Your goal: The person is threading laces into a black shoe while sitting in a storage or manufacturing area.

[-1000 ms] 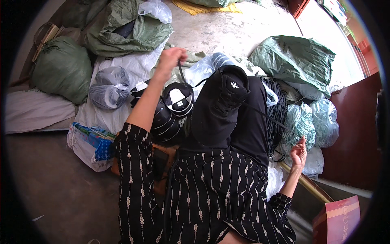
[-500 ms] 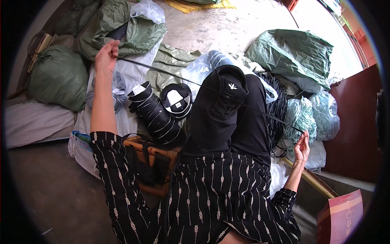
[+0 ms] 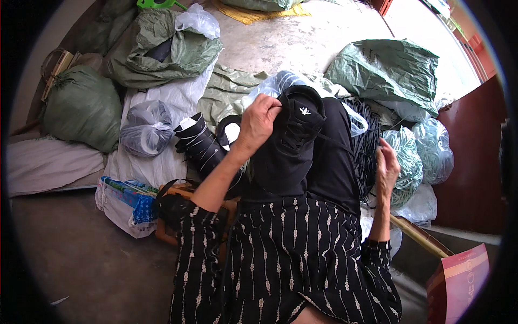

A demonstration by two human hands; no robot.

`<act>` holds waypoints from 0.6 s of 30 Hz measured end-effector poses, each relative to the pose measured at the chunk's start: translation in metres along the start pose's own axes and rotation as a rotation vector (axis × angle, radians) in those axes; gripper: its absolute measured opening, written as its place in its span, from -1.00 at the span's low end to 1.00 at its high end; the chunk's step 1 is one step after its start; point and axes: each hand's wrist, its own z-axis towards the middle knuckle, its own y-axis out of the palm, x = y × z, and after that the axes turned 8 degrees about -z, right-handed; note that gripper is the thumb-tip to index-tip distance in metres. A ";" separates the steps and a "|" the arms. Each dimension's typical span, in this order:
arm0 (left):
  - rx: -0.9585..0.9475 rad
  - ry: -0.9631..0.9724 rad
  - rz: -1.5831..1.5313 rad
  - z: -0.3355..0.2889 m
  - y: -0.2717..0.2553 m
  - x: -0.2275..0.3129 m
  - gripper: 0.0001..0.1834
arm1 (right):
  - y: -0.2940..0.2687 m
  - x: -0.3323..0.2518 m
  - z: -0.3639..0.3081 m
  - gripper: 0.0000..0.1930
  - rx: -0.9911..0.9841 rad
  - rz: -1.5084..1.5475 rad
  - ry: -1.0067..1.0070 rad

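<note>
One black shoe [image 3: 282,164], laced, toe toward us, lying on our lap. Left hand [image 3: 257,125]: forearm slanting inward, wrist bent, back uppermost, thumb and forefinger drawn together at the collar's left edge; whether they pinch lace or fabric, we cannot tell. Right hand [image 3: 387,168]: forearm upright, fingers curled, tips pointing away from us beside the black cord bundle [image 3: 367,129]; we cannot tell whether it grips the dark lace [image 3: 333,142] trailing toward it.
</note>
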 end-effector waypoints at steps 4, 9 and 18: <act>0.000 -0.223 -0.067 -0.022 0.011 0.015 -0.88 | 0.058 -0.069 0.018 -0.87 -0.264 0.177 0.026; -0.078 -0.305 -0.030 -0.037 0.005 0.014 -0.84 | 0.092 -0.088 0.012 -0.86 -0.464 0.059 -0.002; 0.001 -0.308 -0.081 -0.033 0.003 0.020 -0.90 | 0.093 -0.083 0.007 -0.82 -0.556 0.029 -0.034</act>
